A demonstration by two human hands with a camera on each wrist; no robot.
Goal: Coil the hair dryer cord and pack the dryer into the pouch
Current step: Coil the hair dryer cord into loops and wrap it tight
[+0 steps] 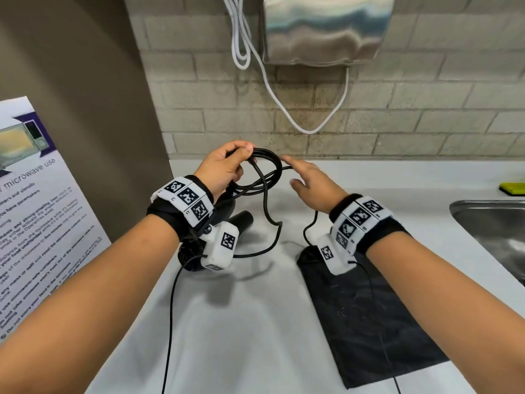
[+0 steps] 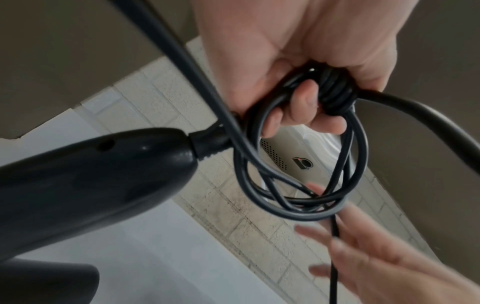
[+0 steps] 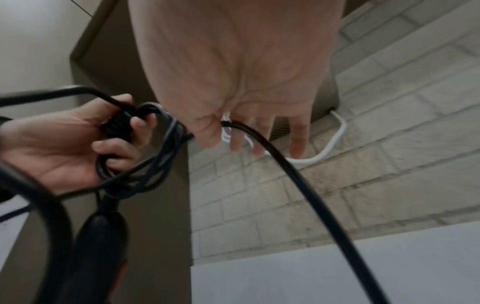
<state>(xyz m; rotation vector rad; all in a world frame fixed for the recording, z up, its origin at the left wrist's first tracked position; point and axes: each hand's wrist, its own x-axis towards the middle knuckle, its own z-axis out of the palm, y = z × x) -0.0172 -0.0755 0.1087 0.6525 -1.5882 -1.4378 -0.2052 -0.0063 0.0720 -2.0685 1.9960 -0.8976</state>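
Observation:
My left hand (image 1: 240, 160) grips a coil of black cord (image 1: 271, 173) above the back of the white counter (image 1: 255, 322); in the left wrist view the fingers (image 2: 303, 102) curl round the bunched loops (image 2: 298, 191). The black hair dryer (image 1: 243, 220) lies on the counter under my left wrist, its handle (image 2: 91, 174) close to the coil. My right hand (image 1: 302, 176) hovers just right of the coil with straight, spread fingers; the loose cord (image 3: 298, 185) runs past its thumb (image 3: 207, 133). The black pouch (image 1: 366, 317) lies flat under my right forearm.
A steel sink (image 1: 494, 223) is set into the counter at right, with a yellow-green sponge (image 1: 511, 189) behind it. A steel hand dryer (image 1: 326, 29) and a white cable (image 1: 284, 109) hang on the brick wall. A microwave poster (image 1: 34, 209) leans at left.

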